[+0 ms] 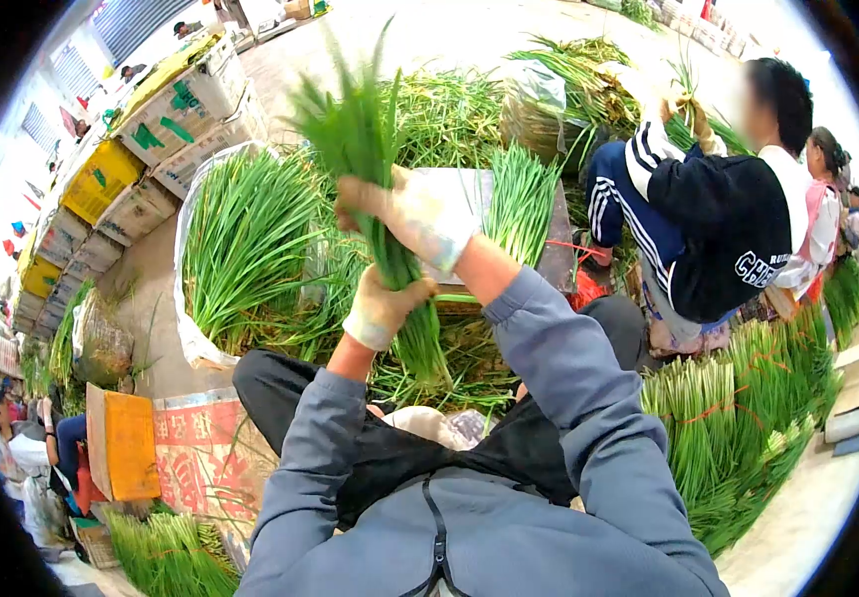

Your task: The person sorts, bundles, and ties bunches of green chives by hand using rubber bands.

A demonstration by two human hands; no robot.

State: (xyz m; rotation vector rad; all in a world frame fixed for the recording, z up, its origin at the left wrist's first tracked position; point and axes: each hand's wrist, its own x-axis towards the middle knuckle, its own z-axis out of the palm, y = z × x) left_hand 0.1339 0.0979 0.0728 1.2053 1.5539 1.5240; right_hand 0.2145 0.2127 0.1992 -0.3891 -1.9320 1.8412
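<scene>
Before my chest I hold a thick bunch of long green chives (355,134), with the leaf tips pointing up and away from me. My left hand (387,309), in a soiled whitish glove, is closed around its lower part. Higher up, my gloved right hand (427,217) wraps round the same bunch. Behind my right wrist, a smaller pile of chives (521,204) lies on a low flat-topped stand (556,261). To the left is a white-lined container (187,313) packed with loose chives (250,239).
Tied bundles of chives (718,398) stand at my right. A co-worker (723,204) in a dark jacket sits at the right, hands on some greens. Stacked crates (101,179) line the left, with an orange box (123,445) nearer. Loose greens (449,114) cover the ground ahead.
</scene>
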